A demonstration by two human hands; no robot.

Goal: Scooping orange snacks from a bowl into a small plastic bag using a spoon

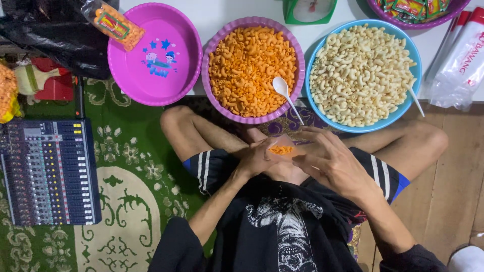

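Observation:
My left hand [258, 158] and my right hand [330, 158] together hold a small clear plastic bag [283, 147] over my lap, its mouth held apart. A little heap of orange macaroni snacks sits inside it. Just beyond my hands stands a purple bowl [217, 103] full of orange macaroni snacks [247, 60], with a white plastic spoon [283, 90] resting in it. To its right a blue bowl [399, 113] holds pale macaroni snacks [360, 73], and a second white spoon [416, 100] leans on that bowl's rim.
An empty pink tray [156, 55] lies at the left with a filled snack packet [115, 24] on its rim. An audio mixer [48, 171] sits on the green patterned rug. Clear bag packs [461, 60], a green scale [308, 10] and a sachet bowl [418, 12] are behind.

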